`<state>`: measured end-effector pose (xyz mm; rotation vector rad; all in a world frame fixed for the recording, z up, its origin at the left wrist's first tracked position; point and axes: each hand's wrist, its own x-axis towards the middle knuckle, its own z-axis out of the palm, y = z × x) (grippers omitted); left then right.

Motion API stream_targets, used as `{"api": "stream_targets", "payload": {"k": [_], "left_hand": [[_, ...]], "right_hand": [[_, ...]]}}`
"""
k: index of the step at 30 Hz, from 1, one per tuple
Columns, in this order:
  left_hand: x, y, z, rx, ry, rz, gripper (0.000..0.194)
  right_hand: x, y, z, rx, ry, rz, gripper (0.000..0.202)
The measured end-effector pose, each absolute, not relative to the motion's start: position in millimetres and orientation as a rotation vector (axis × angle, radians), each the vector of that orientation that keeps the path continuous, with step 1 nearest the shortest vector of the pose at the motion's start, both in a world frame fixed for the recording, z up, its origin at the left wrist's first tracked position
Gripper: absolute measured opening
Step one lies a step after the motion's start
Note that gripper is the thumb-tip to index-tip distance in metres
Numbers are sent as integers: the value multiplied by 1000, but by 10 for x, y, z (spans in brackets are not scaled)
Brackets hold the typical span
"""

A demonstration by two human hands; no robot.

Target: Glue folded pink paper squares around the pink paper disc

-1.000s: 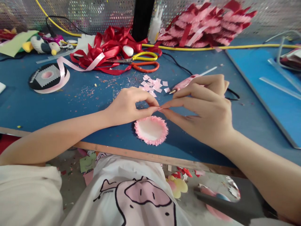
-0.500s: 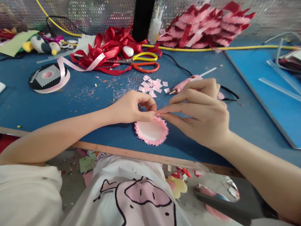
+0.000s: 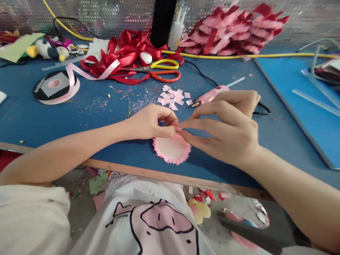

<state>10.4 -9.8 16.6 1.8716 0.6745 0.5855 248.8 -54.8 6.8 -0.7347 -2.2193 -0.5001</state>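
Left hand and right hand have lowered since a second ago — both pinch a small pink piece (mostly hidden) at the fringed disc's 12 o'clock rim. Disc lies flat on the surface, likely leaving both hands free: round, white-faced, border ruffled pink. Pink squares lie farther off at 12 o'clock, presumably for easy reach.

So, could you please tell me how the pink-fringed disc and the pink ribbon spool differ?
The pink-fringed disc has a plain whitish middle, while the pink ribbon spool shows a patterned black-and-white face. The disc is partly covered by the left hand and right hand; the spool lies untouched, its ribbon tail trailing off. Both are round and partly pink.
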Motion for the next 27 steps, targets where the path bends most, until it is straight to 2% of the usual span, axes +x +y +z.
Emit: {"api": "stream_targets", "payload": {"k": [7, 18, 27], "left_hand": [[118, -102, 170, 1992, 714, 588, 8], [126, -147, 211, 2057, 739, 609, 4], [116, -108, 167, 1854, 715, 652, 15]], "right_hand": [[2462, -566, 65, -743, -2235, -625, 6], [2440, -586, 69, -745, -2235, -623, 10], [2452, -539, 64, -818, -2188, -616, 11]]}}
